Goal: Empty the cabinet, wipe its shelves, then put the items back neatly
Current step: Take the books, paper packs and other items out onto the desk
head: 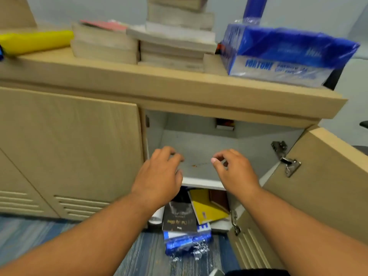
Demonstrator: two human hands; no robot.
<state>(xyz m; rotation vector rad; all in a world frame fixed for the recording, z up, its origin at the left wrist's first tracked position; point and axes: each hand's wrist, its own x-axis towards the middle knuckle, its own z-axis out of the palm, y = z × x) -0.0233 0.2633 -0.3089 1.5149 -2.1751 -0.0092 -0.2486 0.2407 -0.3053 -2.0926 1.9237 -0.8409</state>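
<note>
left hand (159, 176), right hand (233, 170): fingers (171, 154) loosely curled, holding nothing | upper shelf (199, 148) beyond fingers looks cleared | step: emptying | next: reach below fingers for books (180, 218)

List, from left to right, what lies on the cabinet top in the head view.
Yellow roll → low stack of books → tall stack of books → blue-wrapped pack of paper.

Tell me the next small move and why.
Probably drop the empty left hand and right hand to the black paperback book below and lift it out: the grey upper shelf shows only brown specks; a yellow notebook and more lie beneath.
</note>
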